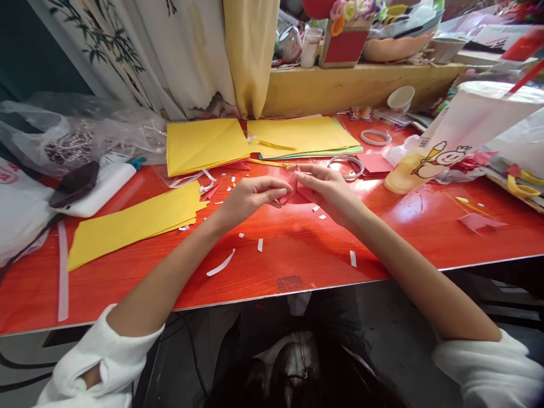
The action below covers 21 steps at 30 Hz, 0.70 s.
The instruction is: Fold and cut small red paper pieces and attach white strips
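Observation:
Both hands meet above the middle of the red table (323,243), around a small folded piece of red paper (296,192). My left hand (259,192) pinches its left side between thumb and fingers. On the opposite side my right hand (325,184) grips the paper, thumb toward me, fingers behind. Part of the paper is hidden by the fingers, and its exact shape is hard to tell against the red tabletop. Small white paper scraps (260,245) lie on the table below and around the hands.
Yellow paper stacks (208,144) lie behind the hands, and cut yellow sheets (136,224) lie left. Rolls of clear tape (346,167) sit behind my right hand. A drink cup (450,133) with a straw stands at right. A plastic bag (106,130) rests at back left.

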Each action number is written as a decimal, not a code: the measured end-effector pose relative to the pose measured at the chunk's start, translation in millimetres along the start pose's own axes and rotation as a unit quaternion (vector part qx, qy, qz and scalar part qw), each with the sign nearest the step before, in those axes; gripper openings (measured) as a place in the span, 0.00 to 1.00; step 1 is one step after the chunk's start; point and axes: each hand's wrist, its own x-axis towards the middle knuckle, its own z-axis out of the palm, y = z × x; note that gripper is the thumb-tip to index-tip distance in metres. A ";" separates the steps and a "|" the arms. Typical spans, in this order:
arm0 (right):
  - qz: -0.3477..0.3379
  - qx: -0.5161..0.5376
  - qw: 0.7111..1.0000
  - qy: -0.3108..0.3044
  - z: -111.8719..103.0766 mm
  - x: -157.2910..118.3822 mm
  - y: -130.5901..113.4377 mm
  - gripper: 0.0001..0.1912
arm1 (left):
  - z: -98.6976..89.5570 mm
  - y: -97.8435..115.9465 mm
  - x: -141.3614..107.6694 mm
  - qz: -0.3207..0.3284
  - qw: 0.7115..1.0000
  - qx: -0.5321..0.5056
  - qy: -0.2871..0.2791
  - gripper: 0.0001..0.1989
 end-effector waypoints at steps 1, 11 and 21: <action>0.010 -0.003 1.000 -0.018 -0.5 0.0 -0.5 0.10 | -0.5 0.1 0.1 0.004 1.000 0.000 0.008 0.09; 0.063 -0.015 0.998 -0.008 -6.6 2.0 1.3 0.10 | -5.0 -2.2 0.8 0.137 0.966 0.219 -0.003 0.09; 0.076 -0.001 0.995 -0.063 -4.2 1.5 7.0 0.10 | -1.7 -8.0 2.6 0.097 0.969 0.225 0.043 0.07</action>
